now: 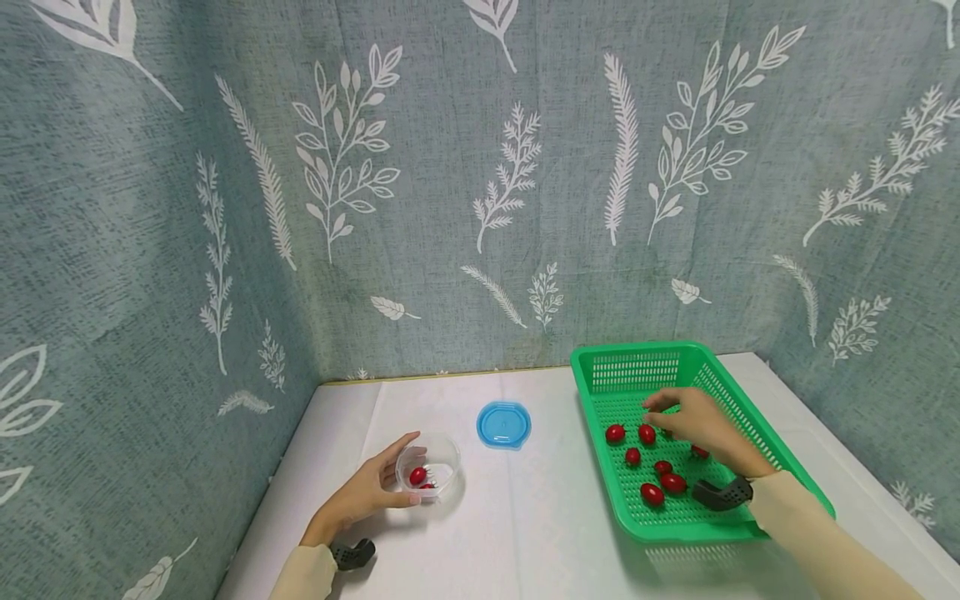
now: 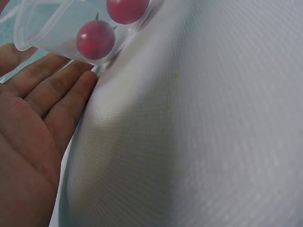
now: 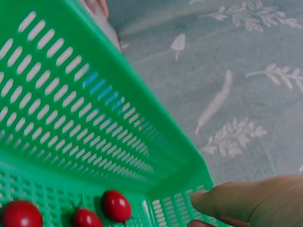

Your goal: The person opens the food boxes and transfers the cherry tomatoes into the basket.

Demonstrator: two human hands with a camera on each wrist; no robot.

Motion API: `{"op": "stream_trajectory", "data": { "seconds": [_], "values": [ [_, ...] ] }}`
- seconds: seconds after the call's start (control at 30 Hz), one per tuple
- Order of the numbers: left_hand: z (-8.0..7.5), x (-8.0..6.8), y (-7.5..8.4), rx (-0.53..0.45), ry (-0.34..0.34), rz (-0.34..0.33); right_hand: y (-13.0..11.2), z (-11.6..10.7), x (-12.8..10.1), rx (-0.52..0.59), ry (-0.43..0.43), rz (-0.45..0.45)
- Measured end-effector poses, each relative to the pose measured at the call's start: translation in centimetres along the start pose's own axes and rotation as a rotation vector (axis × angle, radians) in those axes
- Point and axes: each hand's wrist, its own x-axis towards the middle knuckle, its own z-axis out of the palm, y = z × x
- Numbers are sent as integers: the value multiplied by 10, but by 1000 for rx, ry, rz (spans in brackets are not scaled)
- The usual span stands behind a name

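Note:
A small clear plastic container (image 1: pixel 431 465) stands on the white table with red cherry tomatoes (image 1: pixel 417 476) inside. My left hand (image 1: pixel 405 468) cups its near side, fingers fairly straight and touching the wall. The left wrist view shows the palm (image 2: pixel 33 123) beside the container (image 2: pixel 52 33) and two tomatoes (image 2: pixel 95 39). On the right stands a green slotted basket (image 1: pixel 600 379) with several cherry tomatoes (image 1: pixel 652 493). My right hand (image 1: pixel 656 417) hovers inside it, fingers loosely curled over the tomatoes with nothing seen in them. The right wrist view shows fingertips (image 3: pixel 222 198) near three tomatoes (image 3: pixel 116 205).
A blue lid (image 1: pixel 503 424) lies flat on the table between the container and the basket. Leaf-patterned grey-green cloth walls close in the table at the back and on both sides. The table's front right corner lies beside the basket.

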Motion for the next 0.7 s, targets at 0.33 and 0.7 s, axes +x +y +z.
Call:
{"op": "stream_trajectory", "data": {
  "seconds": [0.33, 0.7],
  "values": [
    [0, 0, 0, 12, 4, 2, -20, 15, 10, -1, -7, -62],
    [0, -1, 0, -4, 0, -3, -54, 40, 20, 79, -70, -104]
  ]
}}
